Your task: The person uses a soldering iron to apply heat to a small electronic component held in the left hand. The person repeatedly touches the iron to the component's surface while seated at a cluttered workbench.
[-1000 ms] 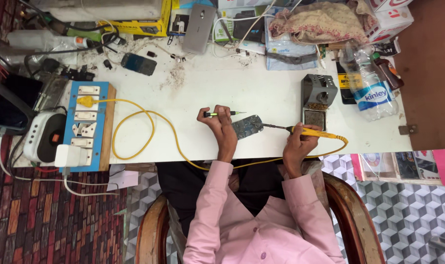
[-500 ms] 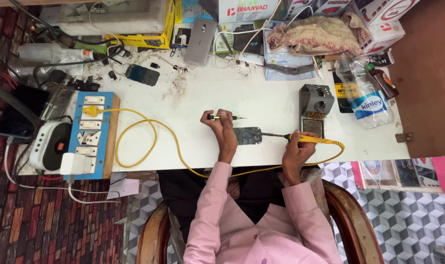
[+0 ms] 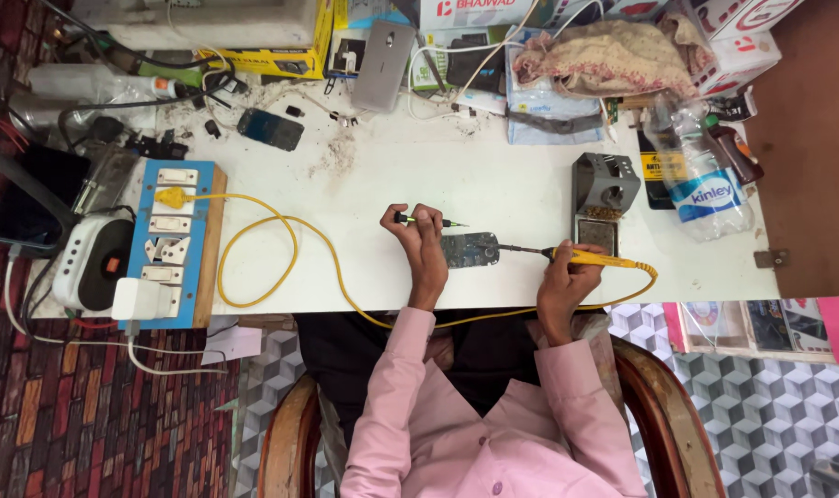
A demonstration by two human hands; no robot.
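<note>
Around one circuit board (image 3: 468, 249) on the desk (image 3: 493, 175) are counted: one yellow soldering iron (image 3: 593, 259) to its right, one green-handled tool (image 3: 421, 220) above left, one grey stand (image 3: 604, 184), one plastic bottle (image 3: 701, 175), two phones (image 3: 270, 128) at far left.

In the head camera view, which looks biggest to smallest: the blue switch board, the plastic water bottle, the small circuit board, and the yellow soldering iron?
1. blue switch board
2. plastic water bottle
3. yellow soldering iron, long but thin
4. small circuit board

The last two look close.

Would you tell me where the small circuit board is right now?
In the head view, the small circuit board lies on the white table near its front edge, between the left hand and the soldering iron in the right hand.
</note>
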